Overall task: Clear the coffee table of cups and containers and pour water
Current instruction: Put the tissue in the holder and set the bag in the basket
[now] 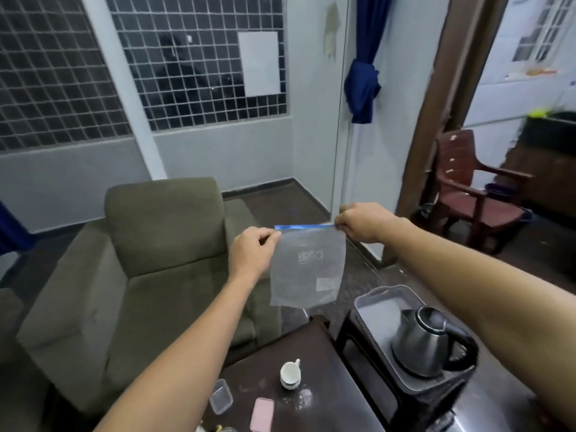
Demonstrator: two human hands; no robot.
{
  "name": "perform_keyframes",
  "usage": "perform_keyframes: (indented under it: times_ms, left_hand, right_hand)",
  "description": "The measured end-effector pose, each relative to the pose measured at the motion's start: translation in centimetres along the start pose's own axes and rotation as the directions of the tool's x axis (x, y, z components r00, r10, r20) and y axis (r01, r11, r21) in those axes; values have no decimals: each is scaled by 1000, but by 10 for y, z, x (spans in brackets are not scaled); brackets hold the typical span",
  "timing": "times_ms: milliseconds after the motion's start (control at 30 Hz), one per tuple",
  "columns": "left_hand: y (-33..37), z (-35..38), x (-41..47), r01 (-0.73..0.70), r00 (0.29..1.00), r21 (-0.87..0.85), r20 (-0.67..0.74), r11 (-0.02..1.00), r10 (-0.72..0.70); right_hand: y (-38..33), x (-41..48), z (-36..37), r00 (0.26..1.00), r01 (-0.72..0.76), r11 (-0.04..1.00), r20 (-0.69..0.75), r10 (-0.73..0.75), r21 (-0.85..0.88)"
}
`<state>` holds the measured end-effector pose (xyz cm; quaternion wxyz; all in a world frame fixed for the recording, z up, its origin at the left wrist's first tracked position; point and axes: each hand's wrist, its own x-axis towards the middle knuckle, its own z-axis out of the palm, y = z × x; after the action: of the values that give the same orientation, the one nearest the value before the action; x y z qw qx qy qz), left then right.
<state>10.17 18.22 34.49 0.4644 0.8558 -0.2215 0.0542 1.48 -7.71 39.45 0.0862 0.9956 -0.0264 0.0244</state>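
Occupying the left and middle ground, an olive armchair (149,244) is the largest item noted. The dark coffee table (336,378) lies near, at the bottom of the view. Just to its right a kettle (427,341) stands on a grey tray (377,307). A clear zip bag (307,269) is held up in the air above the far end of the table. It hangs flat and looks empty, with its blue seal strip uppermost. The left hand (252,252) pinches the strip's left corner between thumb and curled fingers. The right hand (363,222) pinches the right corner likewise, so the strip is drawn taut between them. On the table below, well apart from both hands, are a small white cup (290,375), a clear plastic container (220,400) and a flat pink item (262,414) nearest the camera. Assessment: the step appears to be readying the bag, but whether its seal is open cannot be told. Recommendation: ease the sideways tension, move both pinches toward the middle of the strip with one wall to each hand, and part them gently, since a taut pull at the corners tends to keep a seal closed. Cup and container are not yet cleared.
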Motion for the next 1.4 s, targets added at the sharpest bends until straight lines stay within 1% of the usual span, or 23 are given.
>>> perform_keyframes:
  times_ms: [100, 167, 267, 367, 500, 600, 767, 833, 900, 967, 1100, 1167, 1200, 1233, 1267, 1300, 1333, 1400]
  left_hand:
    - [11, 69, 2, 32, 998, -28, 63, 999, -30]
    - [17, 117, 2, 57, 992, -21, 112, 998, -54]
    - [23, 190, 1, 145, 972, 19, 183, 989, -146]
    - [24, 260, 0, 257, 937, 37, 236, 966, -259]
    - [7, 349, 11, 385, 884, -33, 301, 922, -358]
    - [-15, 392, 17, 450, 858, -94, 320, 888, -401]
    - [-71, 460, 25, 525, 826, -172, 342, 834, -449]
    - [-91, 478, 28, 538, 817, -176, 348, 824, -459]
    - [-107, 493, 32, 556, 810, -186, 340, 810, -477]
    - [-118, 502, 37, 576, 804, -207, 318, 791, -502]
    - [-128, 515, 46, 594, 801, -260, 282, 762, -528]
    - [-130, 520, 47, 594, 803, -292, 262, 750, -535]
    - [-132, 522, 46, 595, 803, -311, 250, 741, -540]
    - [-134, 524, 45, 596, 803, -325, 239, 734, -546]
    - [-135, 525, 43, 596, 803, -333, 233, 731, -548]
    - [-136, 527, 42, 595, 804, -342, 232, 728, -548]
    - [-137, 529, 41, 592, 806, -352, 232, 725, -545]
    - [-139, 531, 39, 576, 817, -369, 235, 729, -527]
  right_hand:
    - [50, -17, 43, 996, -73, 997, -58, 73, 5]
    - [85, -26, 73, 990, -126, 992, -57, 126, 15]
    - [137, -32, 117, 985, -171, 985, 24, 171, -3]
    - [183, -30, 163, 975, -193, 980, 101, 197, -48]
    - [237, -17, 235, 953, -213, 975, 208, 222, -66]
    - [255, -10, 279, 941, -200, 978, 267, 207, -54]
    - [271, 14, 353, 928, -209, 978, 313, 200, -4]
    - [274, 23, 377, 926, -218, 976, 319, 202, 15]
    - [277, 30, 397, 933, -216, 976, 302, 198, 26]
    - [278, 37, 413, 948, -220, 974, 248, 198, 62]
    - [275, 44, 436, 965, -262, 939, 91, 247, 221]
    - [272, 39, 442, 968, -239, 919, -2, 253, 313]
    - [270, 34, 445, 973, -201, 915, -40, 229, 350]
    - [268, 29, 449, 981, -157, 915, -47, 187, 372]
    - [266, 24, 454, 992, -111, 920, -8, 123, 376]
    - [263, 20, 459, 997, -57, 929, 74, 32, 365]
    - [259, 17, 464, 980, 6, 938, 183, -74, 346]
    - [248, 13, 479, 898, 111, 935, 370, -240, 337]
